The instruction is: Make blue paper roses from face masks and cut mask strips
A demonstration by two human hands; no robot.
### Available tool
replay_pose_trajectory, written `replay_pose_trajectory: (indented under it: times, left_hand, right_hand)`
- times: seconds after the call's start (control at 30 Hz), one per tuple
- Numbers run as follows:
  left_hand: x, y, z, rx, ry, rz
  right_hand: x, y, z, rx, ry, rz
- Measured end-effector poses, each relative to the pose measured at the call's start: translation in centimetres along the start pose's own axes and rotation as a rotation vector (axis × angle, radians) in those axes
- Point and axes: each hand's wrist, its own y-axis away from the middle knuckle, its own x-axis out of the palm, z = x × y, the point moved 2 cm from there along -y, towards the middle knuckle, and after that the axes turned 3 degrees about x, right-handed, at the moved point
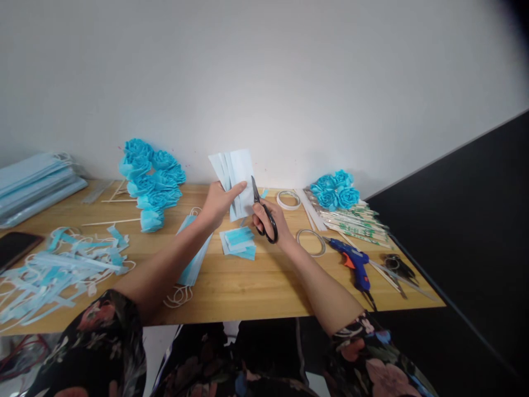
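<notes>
My left hand (220,203) is closed on a pale blue face mask sheet (233,176), holding it upright above the wooden table (264,286). My right hand (275,223) grips black-handled scissors (262,212), whose blades point up into the sheet's right edge. Just below the hands a small pile of cut blue pieces (238,242) lies on the table. More blue masks (192,259) lie under my left forearm.
Blue fabric flowers (152,182) stand at the back left and a smaller bunch (335,190) at the right on sticks. Tape rolls (288,199), a blue glue gun (355,264), small scissors (397,266), mask scraps (53,270), a mask stack (33,184), a phone (14,247).
</notes>
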Motion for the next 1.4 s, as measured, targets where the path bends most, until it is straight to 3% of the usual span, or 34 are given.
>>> replay_pose_trajectory:
  times: [1.4]
  left_hand:
    - [0.01, 0.07, 0.02, 0.009, 0.001, -0.007]
  right_hand:
    - [-0.04, -0.36, -0.96, -0.010, 0.016, -0.001]
